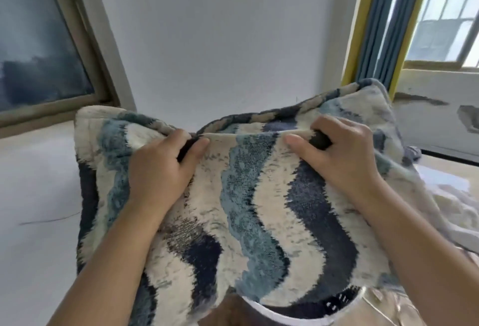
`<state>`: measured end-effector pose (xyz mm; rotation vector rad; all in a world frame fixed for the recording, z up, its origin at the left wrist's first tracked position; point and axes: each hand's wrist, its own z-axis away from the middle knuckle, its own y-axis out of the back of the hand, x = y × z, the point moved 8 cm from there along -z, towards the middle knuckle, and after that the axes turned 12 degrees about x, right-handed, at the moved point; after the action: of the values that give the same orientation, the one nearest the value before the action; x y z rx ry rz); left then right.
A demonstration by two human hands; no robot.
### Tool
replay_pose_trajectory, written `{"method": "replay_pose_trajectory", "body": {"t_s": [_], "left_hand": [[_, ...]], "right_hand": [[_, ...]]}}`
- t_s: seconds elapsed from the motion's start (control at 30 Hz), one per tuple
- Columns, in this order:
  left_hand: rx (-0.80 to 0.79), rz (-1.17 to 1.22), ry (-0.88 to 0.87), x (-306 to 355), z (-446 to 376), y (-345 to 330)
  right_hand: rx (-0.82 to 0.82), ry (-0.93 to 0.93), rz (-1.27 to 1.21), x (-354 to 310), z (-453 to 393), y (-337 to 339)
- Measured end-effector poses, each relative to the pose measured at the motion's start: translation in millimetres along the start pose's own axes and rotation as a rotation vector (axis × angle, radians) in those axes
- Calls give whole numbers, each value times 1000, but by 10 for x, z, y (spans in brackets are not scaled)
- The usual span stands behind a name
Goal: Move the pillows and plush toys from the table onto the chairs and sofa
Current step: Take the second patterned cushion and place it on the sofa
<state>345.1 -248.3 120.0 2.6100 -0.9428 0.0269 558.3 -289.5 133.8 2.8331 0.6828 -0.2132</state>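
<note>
A large pillow (248, 196) with wavy cream, light-blue and navy bands fills the middle of the head view, held up in front of me. My left hand (160, 167) pinches its upper edge left of centre, thumb on the front and fingers tucked behind. My right hand (337, 152) grips the same upper edge to the right, fingers curled over the fabric. Both forearms run up from the bottom of the view. The pillow hides whatever lies behind and below it.
A white wall (220, 40) stands ahead. A dark framed picture (39, 48) hangs at the left. Blue and yellow curtains (383, 27) and a barred window (448, 14) are at the right. Pale crumpled fabric (453, 206) lies at the right edge.
</note>
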Motion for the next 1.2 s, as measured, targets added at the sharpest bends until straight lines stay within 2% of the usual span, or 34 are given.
{"method": "replay_pose_trajectory", "body": {"t_s": [0.17, 0.33, 0.4, 0.5, 0.63, 0.73, 0.77, 0.83, 0.93, 1.03, 1.13, 1.2], "left_hand": [[111, -250, 264, -578, 671, 1086], [178, -532, 473, -1000, 1543, 2446], [170, -671, 539, -1096, 1979, 3016], [53, -871, 671, -1161, 2758, 3806], [-119, -1026, 945, -1141, 3974, 4771], [-347, -1127, 1209, -1103, 4824, 5330], [-402, -1100, 1332, -1084, 5096, 5495], [-480, -1085, 1494, -1027, 5548, 5769], [-387, -1021, 1776, -983, 5969, 6259], [-299, -1051, 1864, -1169, 6222, 6839], [-154, -904, 2149, -1437, 6623, 7441], [-43, -944, 2198, -1685, 6737, 7896]], "right_hand": [[-172, 109, -320, -1030, 179, -716], [-381, 284, -615, -2563, 622, -1208], [-511, 340, -727, -3223, 974, -1331], [-782, 430, -803, -4175, 1760, -1458], [-1054, 472, -885, -5233, 3021, -1426], [-1318, 441, -911, -5871, 3932, -1282], [-1420, 473, -867, -6059, 4230, -1233], [-1614, 657, -741, -6373, 4696, -1090], [-1795, 799, -684, -7075, 4999, -993], [-1804, 891, -757, -7970, 5145, -1028], [-1848, 942, -810, -8862, 5287, -1065], [-1847, 963, -865, -9488, 5366, -1141]]}}
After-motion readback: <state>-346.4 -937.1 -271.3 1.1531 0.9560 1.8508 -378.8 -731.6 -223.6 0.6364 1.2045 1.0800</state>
